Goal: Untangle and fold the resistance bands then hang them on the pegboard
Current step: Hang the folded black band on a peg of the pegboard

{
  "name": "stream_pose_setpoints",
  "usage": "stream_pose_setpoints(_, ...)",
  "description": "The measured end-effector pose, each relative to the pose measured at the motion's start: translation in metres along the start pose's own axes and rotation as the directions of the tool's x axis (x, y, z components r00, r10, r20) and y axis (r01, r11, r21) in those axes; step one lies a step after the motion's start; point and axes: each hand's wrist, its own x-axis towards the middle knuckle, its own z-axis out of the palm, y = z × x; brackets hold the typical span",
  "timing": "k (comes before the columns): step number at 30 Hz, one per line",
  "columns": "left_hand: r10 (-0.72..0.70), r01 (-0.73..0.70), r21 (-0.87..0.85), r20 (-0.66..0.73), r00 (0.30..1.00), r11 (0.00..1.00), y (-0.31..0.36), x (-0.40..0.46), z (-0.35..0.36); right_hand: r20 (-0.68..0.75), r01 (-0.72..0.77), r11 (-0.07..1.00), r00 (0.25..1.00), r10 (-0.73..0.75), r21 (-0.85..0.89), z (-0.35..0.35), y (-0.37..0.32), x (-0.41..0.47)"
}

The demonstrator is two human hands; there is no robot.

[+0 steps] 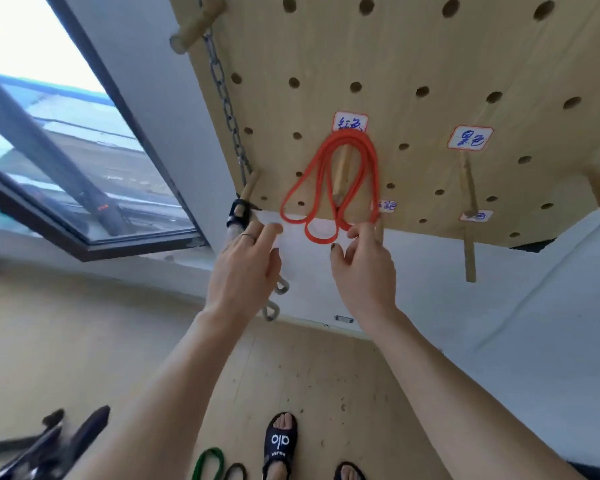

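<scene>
At frame centre, a folded red resistance band [329,183] hangs lengthwise from a pegboard [413,57] peg, right hand [362,268] pinching its lower loop, left hand [245,268] open beside it.

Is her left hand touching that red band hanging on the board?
Apart. In the head view, bare white wall shows between the left hand fingertips and the nearest loop of the red band, which hangs from its peg on the pegboard.
</scene>
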Motion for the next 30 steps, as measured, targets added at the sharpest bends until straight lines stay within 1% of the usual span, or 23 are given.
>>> stream_pose_setpoints(1, -0.041, 0.041, 0.010, 0.035, 0.999, 0.999, -0.004, -0.023, 0.003, 0.083, 0.014, 1.000, 0.996, -0.015, 0.017, 0.005, 0.001, -0.012)
stream_pose_setpoints(3, -0.152, 0.150, 0.034, 0.085, 0.985, 0.988, -0.015, -0.071, 0.011, 0.253, 0.054, 0.998, 0.966, -0.059, 0.026, 0.018, 0.003, -0.037)
stream_pose_setpoints(6, -0.341, 0.335, 0.063, 0.143, 0.929, 0.940, -0.033, -0.143, 0.021, 0.430, 0.124, 0.992, 0.895, -0.117, 0.011, 0.044, 0.004, -0.073)
stream_pose_setpoints(8, -0.471, 0.463, 0.087, 0.178, 0.864, 0.882, -0.046, -0.192, 0.026, 0.531, 0.180, 0.984, 0.835, -0.145, -0.014, 0.068, 0.001, -0.100)
stream_pose_setpoints(10, -0.584, 0.579, 0.093, 0.207, 0.785, 0.810, -0.062, -0.240, 0.032, 0.623, 0.254, 0.967, 0.760, -0.183, -0.026, 0.097, 0.000, -0.128)
stream_pose_setpoints(12, -0.681, 0.680, 0.094, 0.227, 0.696, 0.727, -0.080, -0.287, 0.040, 0.721, 0.340, 0.940, 0.658, -0.215, -0.029, 0.130, 0.001, -0.159)
stream_pose_setpoints(15, -0.794, 0.788, 0.147, 0.249, 0.555, 0.597, -0.105, -0.358, 0.059, 0.843, 0.466, 0.885, 0.480, -0.242, -0.012, 0.183, 0.010, -0.208)
stream_pose_setpoints(18, -0.865, 0.863, 0.182, 0.288, 0.411, 0.470, -0.133, -0.430, 0.096, 0.917, 0.562, 0.826, 0.306, -0.254, 0.042, 0.250, 0.034, -0.263)
stream_pose_setpoints(20, -0.894, 0.888, 0.237, 0.323, 0.310, 0.393, -0.155, -0.481, 0.133, 0.951, 0.617, 0.783, 0.188, -0.246, 0.081, 0.304, 0.060, -0.303)
stream_pose_setpoints(23, -0.904, 0.878, 0.352, 0.388, 0.177, 0.324, -0.191, -0.557, 0.201, 0.976, 0.706, 0.695, 0.027, -0.218, 0.136, 0.395, 0.109, -0.365)
stream_pose_setpoints(26, -0.906, 0.866, 0.426, 0.417, 0.070, 0.263, -0.229, -0.627, 0.281, 0.971, 0.762, 0.609, -0.111, -0.210, 0.219, 0.492, 0.166, -0.427)
stream_pose_setpoints(30, -0.899, 0.863, 0.458, 0.438, -0.011, 0.213, -0.282, -0.712, 0.401, 0.947, 0.810, 0.493, -0.233, -0.223, 0.316, 0.615, 0.250, -0.502)
